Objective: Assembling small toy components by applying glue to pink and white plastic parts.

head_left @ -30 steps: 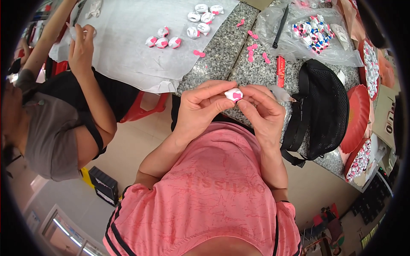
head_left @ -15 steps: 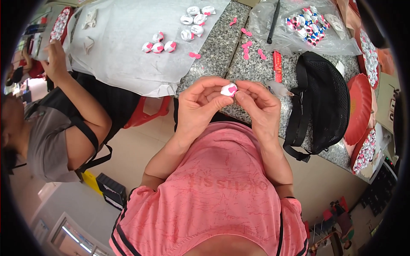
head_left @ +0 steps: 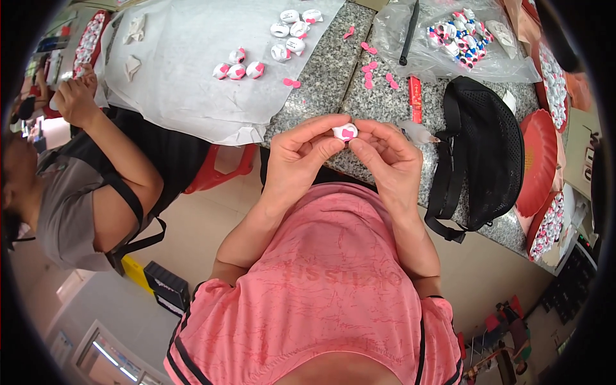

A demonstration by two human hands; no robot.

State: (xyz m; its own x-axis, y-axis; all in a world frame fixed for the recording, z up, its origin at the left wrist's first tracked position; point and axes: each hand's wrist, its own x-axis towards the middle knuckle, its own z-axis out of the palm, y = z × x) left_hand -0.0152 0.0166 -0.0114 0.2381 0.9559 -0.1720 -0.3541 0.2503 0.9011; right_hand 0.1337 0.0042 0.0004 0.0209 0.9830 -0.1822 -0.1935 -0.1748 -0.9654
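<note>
Between the fingertips of my left hand (head_left: 298,151) and my right hand (head_left: 388,154), a small white rounded figurine piece with a pink bow (head_left: 346,132) is pinched over the table's near edge. Both thumbs press at its lower side, and the bow faces up. Loose pink bows (head_left: 369,66) lie on the speckled granite beyond my hands. Several similar white pieces with pink parts (head_left: 237,70) sit on a white sheet (head_left: 186,96) to the left, near one more pink bow (head_left: 292,83). Close to my right hand lies a translucent small bottle with a pointed tip (head_left: 418,133).
A black mesh bag (head_left: 487,154) lies at the right, beside a red scalloped tray (head_left: 538,160). Farther back are a red strip-shaped packet (head_left: 416,99), a black rod (head_left: 410,32) and a clear plastic bag of colourful pieces (head_left: 462,38). A co-worker (head_left: 83,199) sits at the left.
My fingers have turned the white piece slightly, so its pink bow now faces up more squarely. The co-worker's raised hand has shifted and another hand shows beside it.
</note>
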